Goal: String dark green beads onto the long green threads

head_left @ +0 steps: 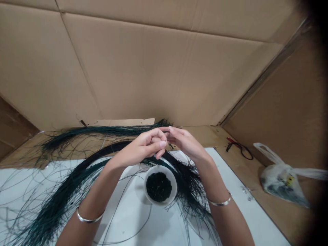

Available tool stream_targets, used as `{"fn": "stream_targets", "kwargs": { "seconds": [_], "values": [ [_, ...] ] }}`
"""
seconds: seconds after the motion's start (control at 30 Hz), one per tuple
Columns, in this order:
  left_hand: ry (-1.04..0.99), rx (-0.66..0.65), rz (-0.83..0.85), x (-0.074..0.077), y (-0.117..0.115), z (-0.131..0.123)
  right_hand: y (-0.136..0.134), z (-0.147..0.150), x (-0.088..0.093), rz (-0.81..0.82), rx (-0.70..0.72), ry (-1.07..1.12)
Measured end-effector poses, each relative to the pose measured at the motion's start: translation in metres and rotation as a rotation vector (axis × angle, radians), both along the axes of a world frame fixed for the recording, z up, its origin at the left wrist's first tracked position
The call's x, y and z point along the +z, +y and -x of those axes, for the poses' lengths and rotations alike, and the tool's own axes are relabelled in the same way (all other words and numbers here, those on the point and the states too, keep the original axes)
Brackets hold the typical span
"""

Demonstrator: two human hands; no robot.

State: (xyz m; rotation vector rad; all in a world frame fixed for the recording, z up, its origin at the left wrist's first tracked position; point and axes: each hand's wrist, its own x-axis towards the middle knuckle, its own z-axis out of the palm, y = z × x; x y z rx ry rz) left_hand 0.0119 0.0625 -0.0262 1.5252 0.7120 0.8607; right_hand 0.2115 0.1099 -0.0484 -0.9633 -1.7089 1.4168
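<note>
My left hand and my right hand meet at the fingertips above the middle of the white board. Both are closed in a pinch. A small dark bit shows between the fingertips, too fine to name. Just below them stands a white bowl filled with small dark green pieces. Behind the bowl and under my wrists, a long bundle of dark green and black strands arches from the lower left to the right. The strands fan out loosely at both ends.
A second dark strand bundle lies along the back cardboard wall. On the right cardboard lie a red-and-black tool or cord and a tied clear plastic bag with dark contents. Small clear bits sit near the board's right edge.
</note>
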Motion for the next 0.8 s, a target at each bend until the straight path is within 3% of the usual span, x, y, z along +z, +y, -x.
{"fn": "stream_targets", "kwargs": {
  "seconds": [0.1, 0.2, 0.27, 0.33, 0.47, 0.53, 0.67, 0.8],
  "values": [
    [0.018, -0.085, 0.03, -0.005, 0.0, -0.009, -0.01, 0.015, 0.0, 0.105, -0.011, 0.33],
    [0.033, -0.145, 0.049, -0.009, 0.0, -0.012, -0.01, 0.013, 0.0, 0.115, -0.085, 0.421],
    [0.031, -0.121, 0.038, -0.008, -0.001, -0.012, -0.008, 0.01, 0.0, 0.095, -0.118, 0.436],
    [0.013, -0.008, 0.008, -0.006, -0.002, -0.008, -0.008, 0.008, 0.002, 0.05, -0.132, 0.426],
    [-0.088, 0.392, -0.068, -0.001, -0.001, 0.01, -0.016, 0.01, 0.006, -0.158, -0.095, 0.261],
    [-0.145, 0.534, -0.071, -0.001, 0.001, 0.017, -0.023, 0.016, 0.006, -0.243, -0.024, 0.097],
    [-0.232, 0.566, 0.008, -0.002, 0.005, 0.017, -0.034, 0.033, -0.001, -0.395, 0.069, -0.26],
    [-0.307, 0.547, 0.061, -0.001, 0.005, 0.009, -0.036, 0.043, -0.01, -0.442, 0.052, -0.391]
  ]
}}
